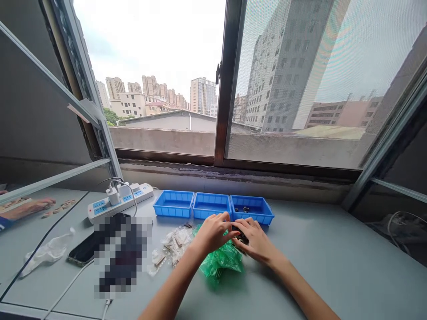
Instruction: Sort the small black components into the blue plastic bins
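- Two bare hands meet in the middle of the grey table (333,249), just in front of three shallow blue plastic trays (213,205) that stand touching in one row below the window.
- The left hand (213,233) and the right hand (255,240) are close together, fingertips almost touching, and both are closed around a small cluster of dark parts (240,238). The parts are too small to say what they are, or which hand really carries them.
- This cluster sits at the upper edge of a crumpled green plastic bag (223,262), which lies under both wrists.
- The rightmost tray (263,215) has a few small dark pieces (242,209) in it; the other two trays look bare.
- Left of the bag lies a loose heap of small clear packets (173,246), near the left forearm.
- To handle such parts well, I think it is best to keep the cluster low over the bag, so a dropped piece lands on the plastic and not on the table.
- Separating should be done with fingertips only, with one hand steady and the other picking.
- The wrists should stay off the heap of packets, which would slide easily.
- Further left are a white power strip with plugs (120,200), a dark phone (83,251) and, at the edge, another person's hand (30,208).
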A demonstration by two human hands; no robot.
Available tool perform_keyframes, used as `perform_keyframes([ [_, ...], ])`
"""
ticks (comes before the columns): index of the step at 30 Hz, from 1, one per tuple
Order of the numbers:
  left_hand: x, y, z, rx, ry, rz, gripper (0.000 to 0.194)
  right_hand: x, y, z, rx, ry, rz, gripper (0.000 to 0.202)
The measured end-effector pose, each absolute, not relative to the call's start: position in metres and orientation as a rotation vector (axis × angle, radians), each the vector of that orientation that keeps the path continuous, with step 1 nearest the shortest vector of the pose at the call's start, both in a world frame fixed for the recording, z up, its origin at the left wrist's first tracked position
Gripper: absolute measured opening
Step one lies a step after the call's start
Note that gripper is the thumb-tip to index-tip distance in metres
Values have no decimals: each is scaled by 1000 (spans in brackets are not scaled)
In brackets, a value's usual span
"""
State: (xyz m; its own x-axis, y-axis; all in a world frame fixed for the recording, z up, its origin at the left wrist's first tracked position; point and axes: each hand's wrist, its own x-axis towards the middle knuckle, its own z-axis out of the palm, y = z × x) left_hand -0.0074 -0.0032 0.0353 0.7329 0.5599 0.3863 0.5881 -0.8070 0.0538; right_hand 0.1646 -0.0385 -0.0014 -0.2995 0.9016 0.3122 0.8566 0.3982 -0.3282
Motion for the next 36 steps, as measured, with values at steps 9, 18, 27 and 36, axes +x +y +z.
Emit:
perform_keyframes([
  [9,-6,-5,38,-2847,-969,-594,28,171,-37,-3,-1527,-2094,184,42],
  [18,-11,5,29,-2765,-1011,-639,24,174,-34,-5,-1459,-2072,132,31],
  [27,-9,-1,32,-2809,-1031,-697,40,179,-32,-1,-1700,-1876,111,24],
  [36,-10,5,30,-2819,-1081,-628,30,179,-37,7,-1849,-1705,236,19],
])
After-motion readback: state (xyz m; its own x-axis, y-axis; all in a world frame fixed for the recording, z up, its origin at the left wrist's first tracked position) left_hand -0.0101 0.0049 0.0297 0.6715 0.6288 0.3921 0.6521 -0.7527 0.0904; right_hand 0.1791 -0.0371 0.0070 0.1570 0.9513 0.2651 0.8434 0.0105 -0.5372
